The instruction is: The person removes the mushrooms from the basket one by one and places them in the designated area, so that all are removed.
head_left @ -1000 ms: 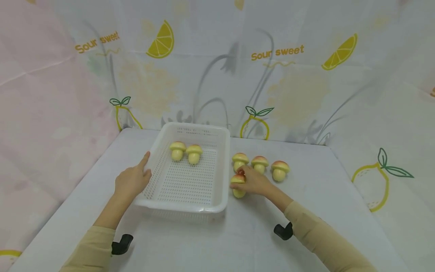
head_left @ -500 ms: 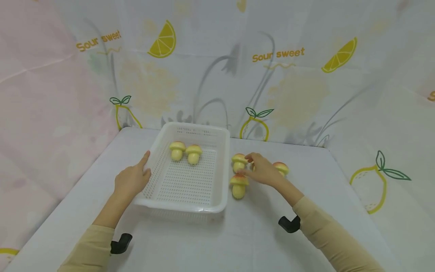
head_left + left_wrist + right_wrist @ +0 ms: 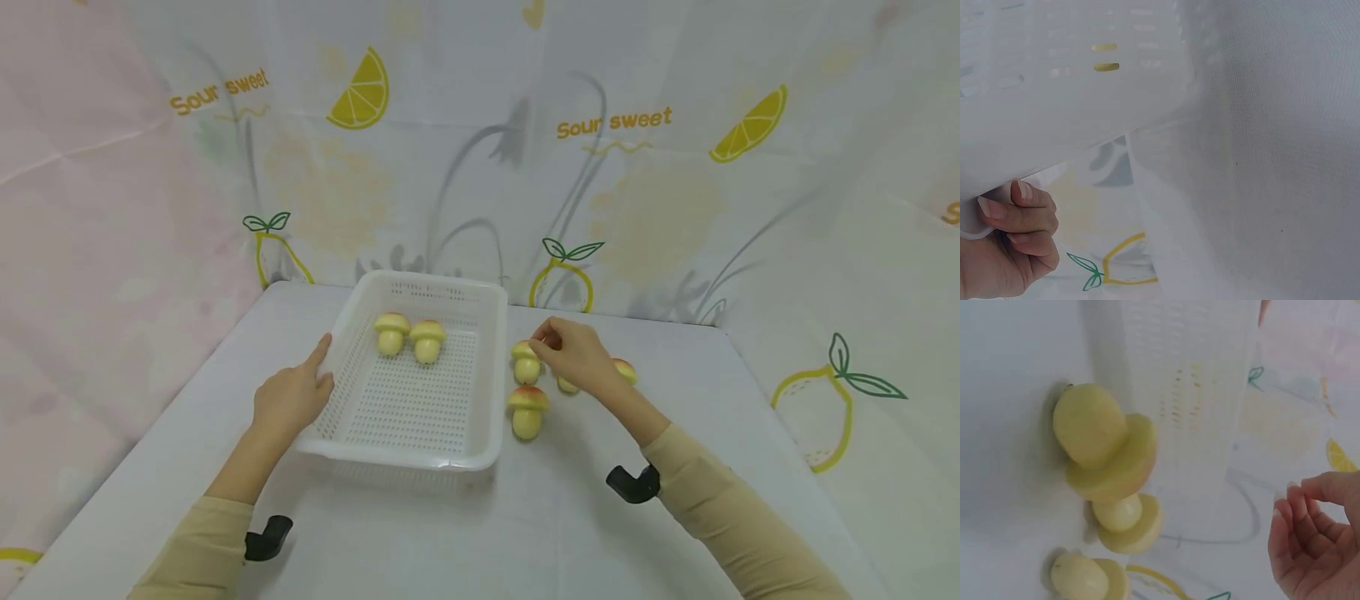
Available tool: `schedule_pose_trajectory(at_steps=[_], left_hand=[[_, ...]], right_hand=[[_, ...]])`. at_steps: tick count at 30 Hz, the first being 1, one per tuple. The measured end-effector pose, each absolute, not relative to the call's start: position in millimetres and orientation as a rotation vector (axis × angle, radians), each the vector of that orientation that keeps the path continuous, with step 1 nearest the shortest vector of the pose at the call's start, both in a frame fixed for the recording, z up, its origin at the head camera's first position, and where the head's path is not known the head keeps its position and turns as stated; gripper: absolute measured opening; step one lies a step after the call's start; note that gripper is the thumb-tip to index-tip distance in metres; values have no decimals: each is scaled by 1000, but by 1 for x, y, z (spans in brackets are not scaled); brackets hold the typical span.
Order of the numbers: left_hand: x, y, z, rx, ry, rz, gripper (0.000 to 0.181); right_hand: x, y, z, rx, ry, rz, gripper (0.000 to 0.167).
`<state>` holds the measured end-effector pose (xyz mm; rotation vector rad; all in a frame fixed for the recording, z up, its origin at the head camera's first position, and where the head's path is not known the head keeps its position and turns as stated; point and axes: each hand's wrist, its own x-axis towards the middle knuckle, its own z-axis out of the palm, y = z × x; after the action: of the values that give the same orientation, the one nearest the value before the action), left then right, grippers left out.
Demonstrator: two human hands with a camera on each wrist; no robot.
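My left hand [image 3: 292,400] grips the left rim of a white perforated plastic basket [image 3: 405,458]. In the left wrist view its fingers [image 3: 1032,219] curl at the rim. Two toy mushrooms [image 3: 390,333], pale yellow with reddish cap tops, stand inside near the back. My right hand [image 3: 577,354] hovers over the mushrooms on the table, right of the basket. Its fingers are loosely bent, and the right wrist view shows nothing held. Below it are a front mushroom [image 3: 527,414], one behind it [image 3: 527,368], and two partly hidden behind the hand, a middle [image 3: 567,387] and a right one [image 3: 626,371].
A white cloth covers the table [image 3: 420,542]. Behind it hangs a lemon-print backdrop [image 3: 465,167]. Black curved pieces [image 3: 268,539] show beside both sleeves.
My right hand has let go of the front mushroom, then moved back and up over the rear ones. That mushroom stands at the basket's right side. The left hand stays at the rim.
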<state>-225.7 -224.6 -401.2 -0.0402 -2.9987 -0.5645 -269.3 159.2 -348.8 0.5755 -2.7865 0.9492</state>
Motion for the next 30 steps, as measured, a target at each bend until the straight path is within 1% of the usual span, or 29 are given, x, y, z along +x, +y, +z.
schedule_pose_trajectory(at_steps=[7,13,22,30], left_hand=[[-225,-225,-400,-67,-2978,-566,58],[-226,-224,-400,-70,-2976,-560,58],[-225,-225,-402,-63,-2979,-555,58],[-225,-226,-403,-59,-2971,-539,57]], right_hand=[[-265,140,-324,605,-2724,1139,14],[-261,123,-304,686,-2672,1291,15],[-263,99,-293,765,-2598,1414,16],[-279,73,-285,785,-2554,1443,16]])
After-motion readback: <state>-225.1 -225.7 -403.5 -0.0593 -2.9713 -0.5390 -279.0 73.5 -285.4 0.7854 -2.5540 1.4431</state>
